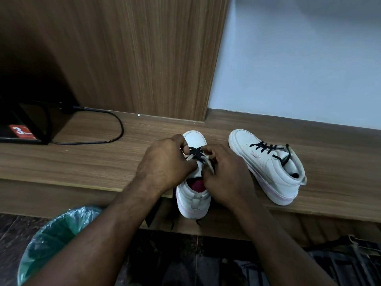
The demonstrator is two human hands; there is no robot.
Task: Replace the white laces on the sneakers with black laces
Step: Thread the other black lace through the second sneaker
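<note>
Two white high-top sneakers stand on a wooden shelf (pixel 82 162). The near sneaker (pixel 194 201) points away from me, its heel over the shelf's front edge, a red lining showing inside. A black lace (pixel 196 153) crosses its upper eyelets. My left hand (pixel 167 162) pinches the lace and the tongue on the left side. My right hand (pixel 225 174) grips the lace on the right side. The second sneaker (pixel 268 168) stands to the right, laced in black (pixel 266 147), with no hand on it. Loose black lace ends (pixel 173 219) hang below the shelf edge.
A black device (pixel 22 124) with a red sticker sits at the far left, its black cable (pixel 115 129) looping over the shelf. A wooden panel (pixel 144 58) and a pale wall rise behind. A bin with a green liner (pixel 55 240) stands on the dark floor below.
</note>
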